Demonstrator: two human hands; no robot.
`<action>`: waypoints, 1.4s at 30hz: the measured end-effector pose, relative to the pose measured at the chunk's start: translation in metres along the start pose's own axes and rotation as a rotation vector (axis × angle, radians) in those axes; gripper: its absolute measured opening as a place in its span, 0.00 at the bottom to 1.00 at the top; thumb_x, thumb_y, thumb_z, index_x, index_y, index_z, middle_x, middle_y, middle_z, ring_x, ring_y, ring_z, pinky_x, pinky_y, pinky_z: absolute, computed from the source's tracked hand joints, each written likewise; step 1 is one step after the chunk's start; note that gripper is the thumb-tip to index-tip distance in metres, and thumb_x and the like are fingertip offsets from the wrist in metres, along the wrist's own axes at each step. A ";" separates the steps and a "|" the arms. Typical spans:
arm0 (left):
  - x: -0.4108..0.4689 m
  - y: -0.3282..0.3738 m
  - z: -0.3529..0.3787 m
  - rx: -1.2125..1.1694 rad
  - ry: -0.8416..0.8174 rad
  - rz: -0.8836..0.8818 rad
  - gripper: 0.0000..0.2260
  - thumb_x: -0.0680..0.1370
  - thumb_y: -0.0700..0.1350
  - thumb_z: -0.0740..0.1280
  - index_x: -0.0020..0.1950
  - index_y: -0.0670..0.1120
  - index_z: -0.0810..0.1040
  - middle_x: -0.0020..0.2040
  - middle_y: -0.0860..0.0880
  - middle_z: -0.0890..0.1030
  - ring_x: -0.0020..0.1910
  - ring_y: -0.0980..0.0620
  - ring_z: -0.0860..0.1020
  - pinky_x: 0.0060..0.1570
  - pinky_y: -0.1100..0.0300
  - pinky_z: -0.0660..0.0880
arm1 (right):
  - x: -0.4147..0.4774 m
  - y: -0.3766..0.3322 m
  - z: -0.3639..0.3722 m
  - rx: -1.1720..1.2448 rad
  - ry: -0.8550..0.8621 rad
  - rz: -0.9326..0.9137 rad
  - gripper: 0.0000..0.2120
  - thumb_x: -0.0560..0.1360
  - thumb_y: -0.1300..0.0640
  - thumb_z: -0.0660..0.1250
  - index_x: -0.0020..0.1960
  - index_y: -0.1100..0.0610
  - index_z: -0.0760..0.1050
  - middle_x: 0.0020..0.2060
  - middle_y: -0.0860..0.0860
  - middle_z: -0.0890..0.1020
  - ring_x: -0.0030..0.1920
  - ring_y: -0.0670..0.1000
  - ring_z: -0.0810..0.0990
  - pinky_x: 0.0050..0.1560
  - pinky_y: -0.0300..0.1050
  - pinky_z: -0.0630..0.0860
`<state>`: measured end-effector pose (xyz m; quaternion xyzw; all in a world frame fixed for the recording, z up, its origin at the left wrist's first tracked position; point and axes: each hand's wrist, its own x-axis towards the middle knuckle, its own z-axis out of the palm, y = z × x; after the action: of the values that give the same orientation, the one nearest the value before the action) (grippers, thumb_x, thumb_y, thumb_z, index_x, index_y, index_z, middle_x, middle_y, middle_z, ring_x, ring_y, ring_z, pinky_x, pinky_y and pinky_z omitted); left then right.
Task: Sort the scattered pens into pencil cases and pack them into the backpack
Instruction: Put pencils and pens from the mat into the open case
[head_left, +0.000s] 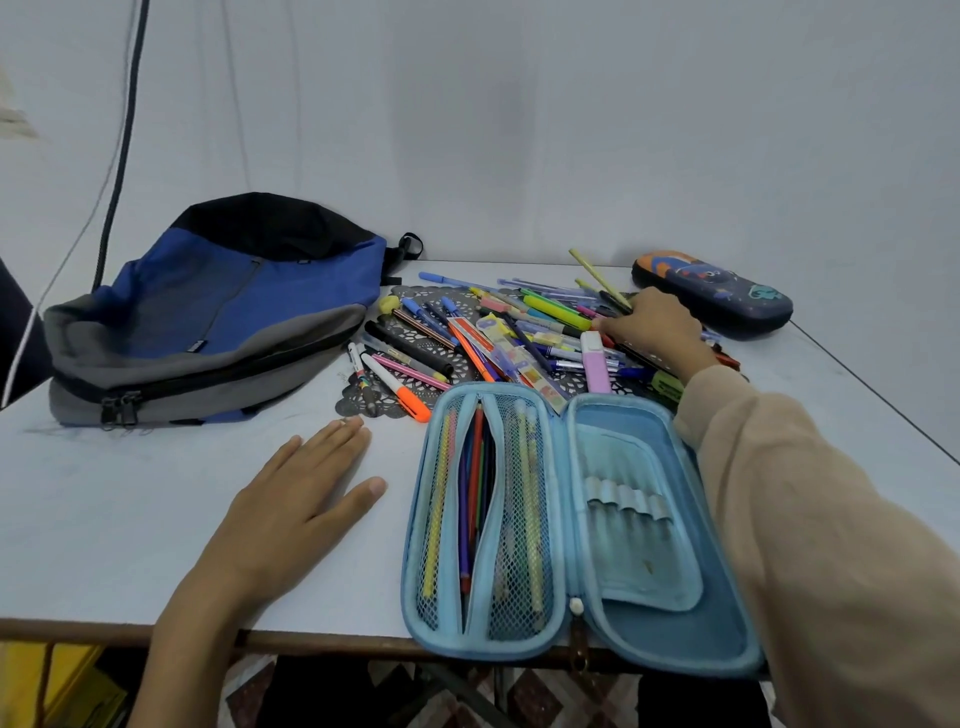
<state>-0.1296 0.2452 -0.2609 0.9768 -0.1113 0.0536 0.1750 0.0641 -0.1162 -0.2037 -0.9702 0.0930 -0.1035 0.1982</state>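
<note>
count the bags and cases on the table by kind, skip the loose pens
backpack: 1
open blue pencil case: 1
closed dark pencil case: 1
total: 3

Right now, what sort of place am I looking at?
Likely a study corner at home: a plain table against a bare wall, bearing a backpack, a heap of pens and an open pencil case.

1. My backpack (218, 312): blue body, grey base, black top.
2. Open pencil case (717, 623): light blue throughout, with pale blue mesh.
3. Closed case (711, 296): navy with an orange patch and what looks like a teal cartoon print.
4. Pens (556, 310): yellow, pink, orange, blue and lilac, all jumbled.
5. Mat (356, 401) beneath them: dark grey lace pattern.
6. My sleeve (831, 519): beige.
</note>
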 end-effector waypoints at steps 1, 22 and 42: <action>0.000 0.000 0.000 -0.004 0.004 0.001 0.39 0.69 0.74 0.40 0.78 0.61 0.52 0.74 0.69 0.46 0.68 0.79 0.40 0.68 0.73 0.36 | 0.000 -0.002 -0.001 0.007 0.029 0.006 0.19 0.72 0.43 0.70 0.46 0.59 0.74 0.42 0.55 0.79 0.44 0.58 0.78 0.42 0.47 0.70; 0.000 -0.003 0.001 -0.039 0.011 -0.006 0.39 0.70 0.74 0.41 0.78 0.60 0.54 0.76 0.67 0.49 0.73 0.73 0.44 0.72 0.68 0.40 | 0.016 -0.071 0.049 -0.325 0.158 -0.264 0.09 0.78 0.58 0.63 0.55 0.61 0.77 0.52 0.60 0.81 0.53 0.62 0.79 0.44 0.46 0.68; 0.000 -0.001 0.000 -0.020 0.009 -0.004 0.38 0.70 0.74 0.40 0.78 0.61 0.53 0.76 0.68 0.48 0.71 0.76 0.41 0.68 0.73 0.35 | 0.015 -0.070 0.050 -0.374 0.152 -0.232 0.10 0.78 0.61 0.64 0.58 0.61 0.76 0.54 0.59 0.81 0.55 0.62 0.79 0.47 0.47 0.72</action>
<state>-0.1296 0.2459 -0.2613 0.9749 -0.1091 0.0564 0.1855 0.0999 -0.0377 -0.2176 -0.9837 0.0129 -0.1793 -0.0058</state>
